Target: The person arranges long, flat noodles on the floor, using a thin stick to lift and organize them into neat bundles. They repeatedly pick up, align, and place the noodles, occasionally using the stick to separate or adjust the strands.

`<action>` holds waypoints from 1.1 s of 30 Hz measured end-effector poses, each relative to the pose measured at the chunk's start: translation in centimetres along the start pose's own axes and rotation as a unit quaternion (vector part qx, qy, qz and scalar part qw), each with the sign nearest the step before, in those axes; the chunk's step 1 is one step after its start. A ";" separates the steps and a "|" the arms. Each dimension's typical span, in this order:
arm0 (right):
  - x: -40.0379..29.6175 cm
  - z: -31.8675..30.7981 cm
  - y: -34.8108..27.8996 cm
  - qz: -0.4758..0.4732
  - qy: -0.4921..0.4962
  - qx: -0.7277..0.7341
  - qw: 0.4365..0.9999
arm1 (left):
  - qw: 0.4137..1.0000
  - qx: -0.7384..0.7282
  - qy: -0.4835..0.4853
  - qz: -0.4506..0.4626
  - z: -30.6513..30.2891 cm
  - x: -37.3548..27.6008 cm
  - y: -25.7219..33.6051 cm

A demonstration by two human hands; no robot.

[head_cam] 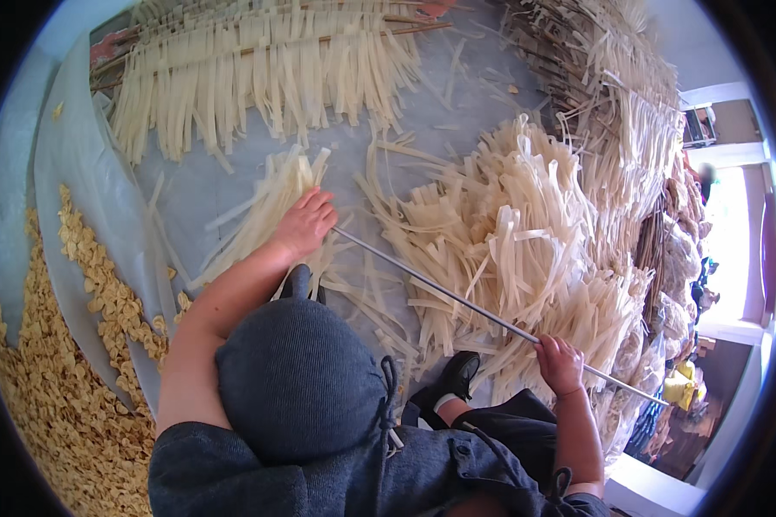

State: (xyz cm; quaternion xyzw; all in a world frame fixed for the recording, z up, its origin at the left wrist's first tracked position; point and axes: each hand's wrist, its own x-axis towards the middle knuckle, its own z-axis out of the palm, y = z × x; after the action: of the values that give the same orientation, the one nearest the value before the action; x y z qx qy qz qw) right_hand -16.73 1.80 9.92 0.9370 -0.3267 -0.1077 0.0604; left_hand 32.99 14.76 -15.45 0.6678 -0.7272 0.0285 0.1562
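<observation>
A thin metal rod (436,287) runs slantwise between my two hands. My left hand (307,223) is closed around its upper left end, with a small bunch of pale, flat, noodle-like strips (258,210) at and under the fingers. Farther down the rod, my right hand (559,365) grips it, and the free tip extends past that hand to the lower right. A large tangled heap of the same strips (511,239) lies beyond the rod, right of my left hand. Whether strips hang on the rod's left end is hidden by the hand.
Rows of strips (252,97) hang over thin sticks at the top. More strips on sticks (621,148) are stacked at upper right. Yellowish dried flakes (58,413) lie at left beside plastic sheeting (97,168). Filled clear bags (679,252) stand at far right. A black shoe (459,375) is below the rod.
</observation>
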 end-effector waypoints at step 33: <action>-32.3 -7.2 1.7 0.384 0.246 -0.082 0.886 | 0.902 -0.245 -0.053 0.351 -26.2 22.9 40.9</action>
State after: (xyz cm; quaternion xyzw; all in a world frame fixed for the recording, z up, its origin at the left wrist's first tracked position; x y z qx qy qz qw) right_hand -40.66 21.02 22.48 0.7261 -0.6258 0.1317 0.2524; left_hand -3.49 3.61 22.39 0.3108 -0.9056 -0.1329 0.2563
